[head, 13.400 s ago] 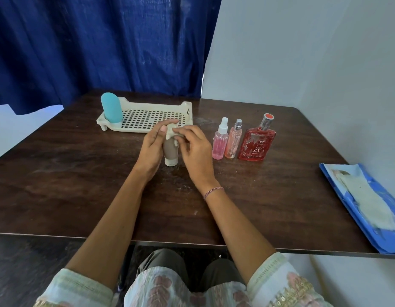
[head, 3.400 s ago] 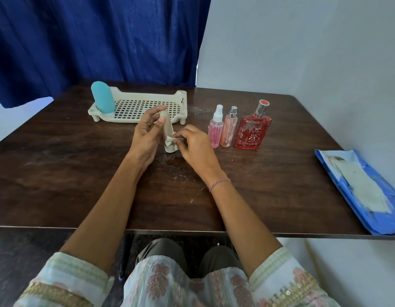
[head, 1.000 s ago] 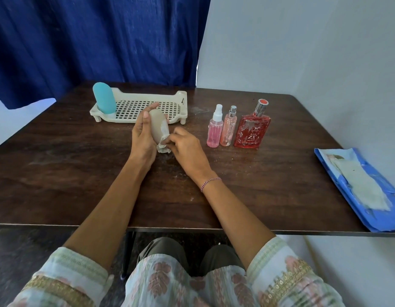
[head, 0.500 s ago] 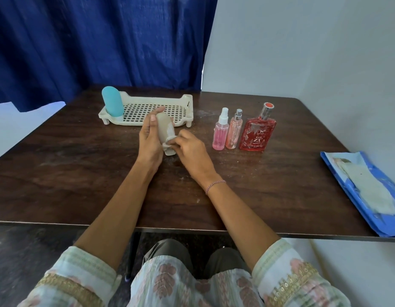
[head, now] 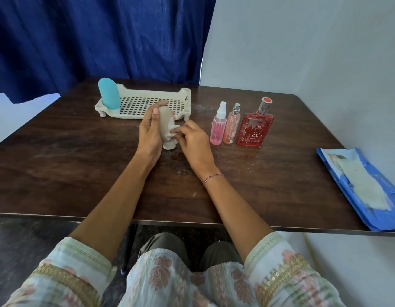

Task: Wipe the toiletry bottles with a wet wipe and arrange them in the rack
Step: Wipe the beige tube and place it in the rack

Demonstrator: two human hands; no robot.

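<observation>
Past the near edge, dark table (head: pixel 59 173) is stretching to the left hand (head: pixel 149 131), which is gripping the beige bottle (head: pixel 166 122) cap-down while the right hand (head: pixel 194 140) is pinching a wet wipe (head: pixel 172 129) against it. Just beyond, the rack (head: pixel 125 115) is holding a teal bottle (head: pixel 109 94), a blue wipe pack (head: pixel 356 187) is lying at the right edge, and a curtain (head: pixel 103 41) is hanging behind.

The surface (head: pixel 81 162) in front of you is dark wood, its grain plain, the finish dull and streaked with pale scuffs. The rack (head: pixel 147 95) is cream plastic, matt. The teal bottle (head: pixel 109 94) in it looks smooth and matt, as does the beige bottle (head: pixel 165 122) that your left hand (head: pixel 149 131) grips. The wet wipe (head: pixel 172 127) pinched in your right hand (head: pixel 193 140) is thin, crumpled white cloth. The pink spray bottle (head: pixel 218 129) and peach spray bottle (head: pixel 231 127) are clear and glossy. The red perfume bottle (head: pixel 255 129) shines like glass. The wipe pack (head: pixel 369 218) is crinkled blue film. The curtain (head: pixel 92 41) is woven cloth.
</observation>
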